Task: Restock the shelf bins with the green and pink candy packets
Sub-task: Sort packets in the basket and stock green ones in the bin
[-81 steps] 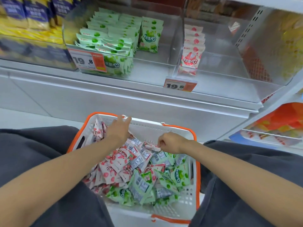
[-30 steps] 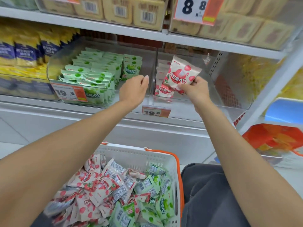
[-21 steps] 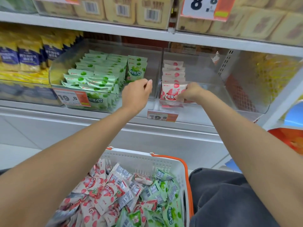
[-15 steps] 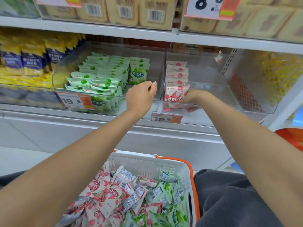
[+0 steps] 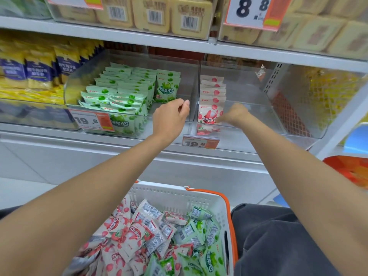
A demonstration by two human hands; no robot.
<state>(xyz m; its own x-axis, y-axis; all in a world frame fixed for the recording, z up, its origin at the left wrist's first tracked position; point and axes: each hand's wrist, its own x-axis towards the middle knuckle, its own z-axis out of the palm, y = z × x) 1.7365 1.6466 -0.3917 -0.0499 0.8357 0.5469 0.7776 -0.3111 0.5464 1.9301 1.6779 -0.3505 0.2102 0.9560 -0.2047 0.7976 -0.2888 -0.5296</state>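
Note:
Two clear shelf bins stand side by side. The left bin (image 5: 79,80) holds rows of green candy packets (image 5: 127,90). The right bin (image 5: 262,116) holds one short row of pink candy packets (image 5: 213,92) along its left wall. My right hand (image 5: 236,114) is inside the right bin, its fingers on the right edge of the front pink packet (image 5: 208,116), which stands upright. My left hand (image 5: 171,118) hovers with curled fingers in front of the divider between the bins and holds nothing. Below, a white basket (image 5: 229,198) with an orange rim holds several loose pink and green packets (image 5: 151,236).
Price tags reading 19.8 hang on both bin fronts (image 5: 201,143). Yellow and blue bags (image 5: 39,70) fill the bin to the left. Boxed biscuits (image 5: 159,14) sit on the shelf above. Most of the right bin's floor is bare. My dark trouser leg (image 5: 278,236) is beside the basket.
My right hand carried a pink packet from the basket up to the right bin and lowered it to the front of the pink row. My left hand rose to the divider and stayed there.

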